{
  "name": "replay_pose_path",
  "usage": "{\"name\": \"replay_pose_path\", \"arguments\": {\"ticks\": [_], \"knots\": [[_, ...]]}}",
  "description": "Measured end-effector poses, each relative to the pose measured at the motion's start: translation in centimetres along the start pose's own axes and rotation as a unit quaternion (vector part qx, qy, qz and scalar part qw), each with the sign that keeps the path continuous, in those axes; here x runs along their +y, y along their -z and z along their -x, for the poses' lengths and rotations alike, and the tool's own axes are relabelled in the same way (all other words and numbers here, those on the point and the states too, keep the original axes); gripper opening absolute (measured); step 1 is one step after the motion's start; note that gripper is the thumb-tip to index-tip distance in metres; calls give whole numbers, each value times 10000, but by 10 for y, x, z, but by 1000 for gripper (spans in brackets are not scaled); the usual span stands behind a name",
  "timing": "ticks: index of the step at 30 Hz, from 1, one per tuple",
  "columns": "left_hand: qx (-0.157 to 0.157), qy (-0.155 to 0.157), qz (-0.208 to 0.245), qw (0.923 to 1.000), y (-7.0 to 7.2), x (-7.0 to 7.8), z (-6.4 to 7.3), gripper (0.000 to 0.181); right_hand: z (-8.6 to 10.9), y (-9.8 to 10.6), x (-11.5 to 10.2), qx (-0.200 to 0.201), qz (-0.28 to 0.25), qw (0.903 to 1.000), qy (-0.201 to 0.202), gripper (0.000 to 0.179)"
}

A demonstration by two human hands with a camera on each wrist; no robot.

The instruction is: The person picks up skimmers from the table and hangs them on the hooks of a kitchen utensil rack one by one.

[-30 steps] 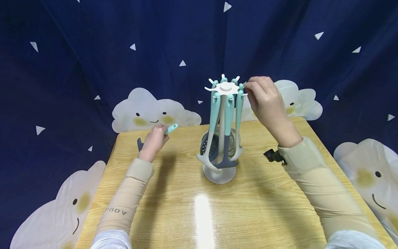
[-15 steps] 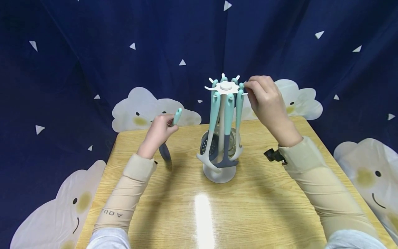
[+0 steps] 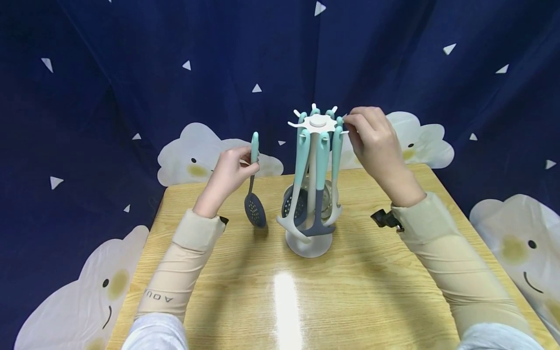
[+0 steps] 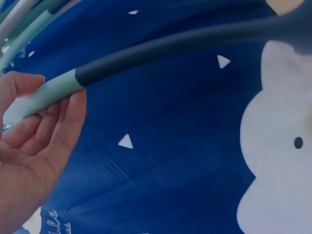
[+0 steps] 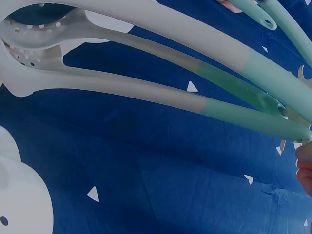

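In the head view my left hand (image 3: 227, 172) holds a skimmer (image 3: 255, 210) by its mint handle, with the dark perforated head hanging down over the table. The left wrist view shows thumb and fingers around the handle (image 4: 53, 95). To the right stands a white utensil rack (image 3: 308, 247), with several mint-handled utensils hung on its hooks. At the rack's top right, my right hand (image 3: 374, 141) pinches the end of a hook between thumb and finger. Only its fingertips (image 5: 304, 168) show in the right wrist view, by the utensil handles.
The wooden table (image 3: 350, 291) carries the rack near its back edge. Behind it hangs a dark blue curtain (image 3: 218, 58) with white triangles and clouds. A dark utensil (image 3: 319, 214) and a pale one (image 3: 293, 223) hang at the rack's front.
My left hand has moved right and up toward the rack, turning the skimmer from slanted to nearly upright, head down. The right hand and the rack have stayed put.
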State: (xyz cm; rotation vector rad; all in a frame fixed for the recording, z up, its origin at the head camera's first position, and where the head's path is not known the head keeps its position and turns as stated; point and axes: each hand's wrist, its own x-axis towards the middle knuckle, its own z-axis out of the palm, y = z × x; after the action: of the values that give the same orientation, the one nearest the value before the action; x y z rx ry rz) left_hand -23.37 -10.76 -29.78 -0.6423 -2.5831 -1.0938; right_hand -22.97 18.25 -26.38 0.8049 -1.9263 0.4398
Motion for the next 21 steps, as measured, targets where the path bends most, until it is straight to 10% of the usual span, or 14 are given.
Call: {"name": "replay_pose_path", "arguments": {"ticks": [21], "knots": [[-154, -646, 41, 9978, 1, 39, -19, 15, 0, -1, 0, 57, -28, 10000, -20, 11]]}}
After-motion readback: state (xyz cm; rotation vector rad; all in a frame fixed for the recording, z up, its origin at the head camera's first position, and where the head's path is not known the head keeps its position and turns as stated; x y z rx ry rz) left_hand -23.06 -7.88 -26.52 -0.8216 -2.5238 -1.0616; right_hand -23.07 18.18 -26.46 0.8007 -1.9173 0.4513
